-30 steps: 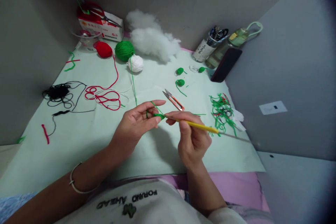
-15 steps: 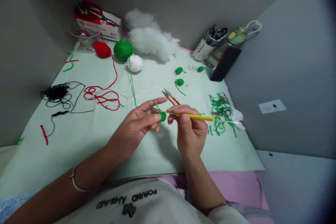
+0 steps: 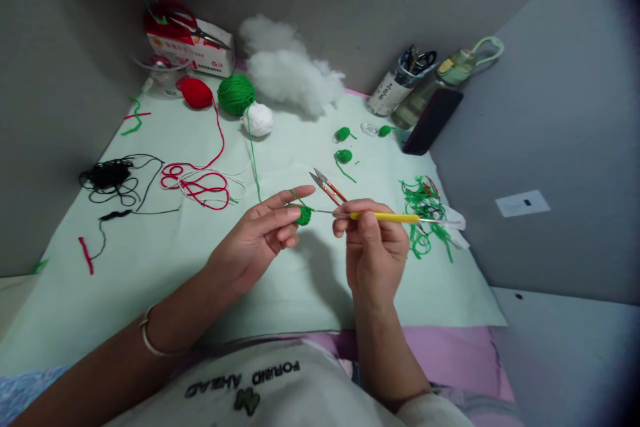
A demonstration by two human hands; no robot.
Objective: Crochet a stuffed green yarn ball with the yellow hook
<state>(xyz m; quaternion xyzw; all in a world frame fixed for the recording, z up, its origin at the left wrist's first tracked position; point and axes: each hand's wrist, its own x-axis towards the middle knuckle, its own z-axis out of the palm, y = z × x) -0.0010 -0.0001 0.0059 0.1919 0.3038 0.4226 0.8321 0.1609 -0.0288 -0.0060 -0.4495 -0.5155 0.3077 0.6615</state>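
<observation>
Between the thumb and fingers of my left hand (image 3: 263,233) is a small green crochet piece (image 3: 304,216). Green yarn loops over its raised index finger and trails back toward the green yarn ball (image 3: 237,95). My right hand (image 3: 375,247) is closed around the yellow handle of a crochet hook (image 3: 385,217), pen-fashion. The hook's thin metal shaft points left and its tip reaches the right edge of the green piece. Just behind my right hand lie orange-handled thread snips (image 3: 327,187), blades pointing away to the left.
Red yarn (image 3: 197,93), a white yarn ball (image 3: 257,119) and fluffy stuffing (image 3: 295,73) sit at the back. Black yarn (image 3: 107,175) lies left. Small green crocheted pieces (image 3: 345,156) rest behind the snips. Yarn scraps (image 3: 425,210), a phone (image 3: 433,121) and a bottle (image 3: 415,103) stand right.
My right hand has drawn the crochet hook to the right, so more of its shaft shows beside the green piece. My left hand has shifted slightly left with the piece.
</observation>
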